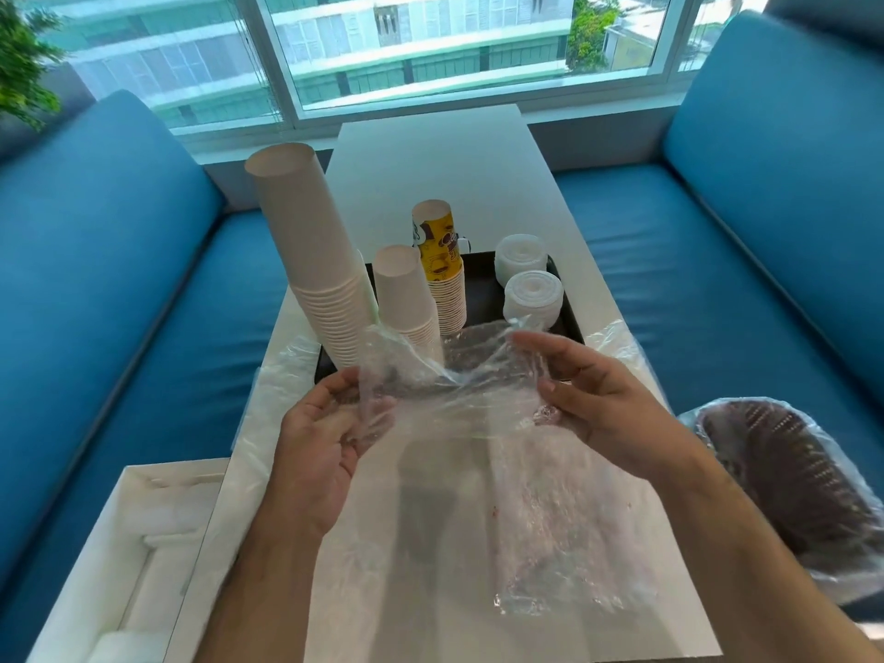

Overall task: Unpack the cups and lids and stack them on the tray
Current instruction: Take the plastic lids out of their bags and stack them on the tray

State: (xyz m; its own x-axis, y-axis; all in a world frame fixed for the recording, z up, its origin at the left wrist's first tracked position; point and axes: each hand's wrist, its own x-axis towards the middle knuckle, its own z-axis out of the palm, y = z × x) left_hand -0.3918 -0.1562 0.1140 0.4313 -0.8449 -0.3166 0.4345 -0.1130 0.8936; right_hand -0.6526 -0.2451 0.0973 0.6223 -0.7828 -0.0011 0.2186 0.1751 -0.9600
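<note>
On the black tray (483, 289) stand a tall stack of white paper cups (315, 265), a shorter white stack (406, 294) and a stack of yellow printed cups (442, 265), all upside down. Two piles of white lids (533, 291) sit on the tray's right side. Both hands hold a clear plastic bag (459, 390) just in front of the tray. My left hand (320, 442) grips its left edge. My right hand (588, 399) pinches its right edge. Whether anything is inside the bag is unclear.
More clear plastic wrap (550, 533) lies on the white table (430, 150) under my hands. A white box (134, 543) sits at the lower left. A brown basket wrapped in plastic (794, 471) rests on the blue sofa (717, 279) at the right.
</note>
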